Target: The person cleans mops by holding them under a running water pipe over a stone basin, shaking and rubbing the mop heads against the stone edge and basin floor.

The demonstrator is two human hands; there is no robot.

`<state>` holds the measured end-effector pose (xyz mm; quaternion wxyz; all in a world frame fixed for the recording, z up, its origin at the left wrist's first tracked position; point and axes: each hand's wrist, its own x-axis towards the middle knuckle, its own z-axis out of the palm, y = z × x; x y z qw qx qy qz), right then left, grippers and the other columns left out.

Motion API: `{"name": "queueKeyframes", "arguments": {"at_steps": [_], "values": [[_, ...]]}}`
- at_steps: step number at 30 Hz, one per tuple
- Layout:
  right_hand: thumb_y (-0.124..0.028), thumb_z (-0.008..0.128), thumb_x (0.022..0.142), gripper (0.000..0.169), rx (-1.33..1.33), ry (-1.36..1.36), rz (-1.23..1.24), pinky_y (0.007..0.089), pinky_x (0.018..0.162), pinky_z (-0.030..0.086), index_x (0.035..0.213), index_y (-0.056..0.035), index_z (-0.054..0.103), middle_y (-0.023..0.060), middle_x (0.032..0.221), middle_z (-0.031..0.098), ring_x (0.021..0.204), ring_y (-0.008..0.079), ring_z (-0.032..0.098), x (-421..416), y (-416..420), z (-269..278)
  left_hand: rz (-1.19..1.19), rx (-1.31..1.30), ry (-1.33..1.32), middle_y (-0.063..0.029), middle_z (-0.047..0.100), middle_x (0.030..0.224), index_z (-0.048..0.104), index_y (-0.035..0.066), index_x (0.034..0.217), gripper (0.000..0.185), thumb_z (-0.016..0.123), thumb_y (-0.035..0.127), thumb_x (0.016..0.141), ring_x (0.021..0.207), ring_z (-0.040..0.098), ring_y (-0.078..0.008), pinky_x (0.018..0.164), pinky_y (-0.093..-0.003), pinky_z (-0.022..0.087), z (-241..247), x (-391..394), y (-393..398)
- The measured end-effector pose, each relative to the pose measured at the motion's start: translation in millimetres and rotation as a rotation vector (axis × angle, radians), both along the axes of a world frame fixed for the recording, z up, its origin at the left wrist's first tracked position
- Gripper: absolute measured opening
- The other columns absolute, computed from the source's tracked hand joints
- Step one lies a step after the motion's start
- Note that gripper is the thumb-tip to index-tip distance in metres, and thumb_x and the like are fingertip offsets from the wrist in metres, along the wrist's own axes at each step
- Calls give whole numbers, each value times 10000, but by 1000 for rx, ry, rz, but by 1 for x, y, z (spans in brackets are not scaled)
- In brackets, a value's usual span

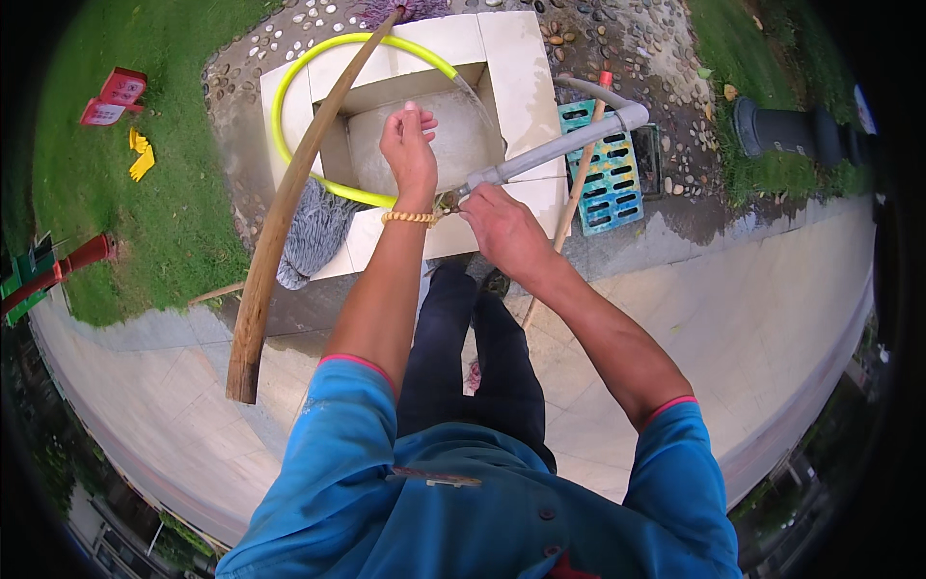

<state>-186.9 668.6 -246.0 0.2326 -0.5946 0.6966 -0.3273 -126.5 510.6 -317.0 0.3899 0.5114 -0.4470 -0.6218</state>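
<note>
My left hand (410, 148) hangs over the tiled basin (506, 65), loosely curled, with nothing visible in it. A beaded bracelet (409, 216) circles that wrist. My right hand (504, 226) has its fingers closed at a metal tap (450, 202) on the end of a grey pipe (571, 145); the exact grip is partly hidden. From near the tap, a yellow-green hose (278, 108) loops left around the basin. Water (474, 100) runs from its free end into the basin.
A thick wooden pole (296, 174) crosses the basin's left side, near a grey mop head (315, 235). Another wooden stick (579, 181) leans across a painted drain grate (600, 170). Yellow gloves (142, 155) and a red sign (116, 96) are on the grass. A dark post (781, 130) stands right.
</note>
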Motion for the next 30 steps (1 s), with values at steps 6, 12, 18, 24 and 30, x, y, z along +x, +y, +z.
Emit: {"name": "queueKeyframes", "arguments": {"at_steps": [6,12,18,24,30], "values": [[-7,556,811,14,30,57,97,435,741,502,803,4,554,145,853,519,858,333,564,-7,-21,-27,37,45,-30,-92,655,851,598,5,946,285,522,279,976,746,653,-172,657,-294,513,-39,6,-2],[1,562,761,40,109,163,189,417,730,512,801,1,566,135,858,531,867,315,577,-9,-27,-33,5,57,-64,-99,655,849,597,-3,948,307,528,295,970,745,645,-166,660,-291,506,-50,8,7],[-14,580,723,106,227,278,110,407,677,532,828,-3,571,142,845,564,831,308,606,16,-16,-40,-39,95,-71,-102,656,839,600,-7,969,311,538,298,963,749,642,-174,660,-294,502,-53,8,11],[-27,562,782,59,320,139,-201,412,662,550,832,3,557,166,824,595,785,315,645,42,3,-50,295,502,186,-168,625,895,548,-51,1007,398,508,344,983,775,635,-256,777,-375,560,-72,12,21],[-26,563,879,68,154,-184,-414,464,648,502,916,29,548,221,826,578,745,400,609,64,19,-57,514,743,529,-186,520,1058,428,-75,1170,576,481,463,973,989,554,-318,979,-461,485,-92,20,21]]}}
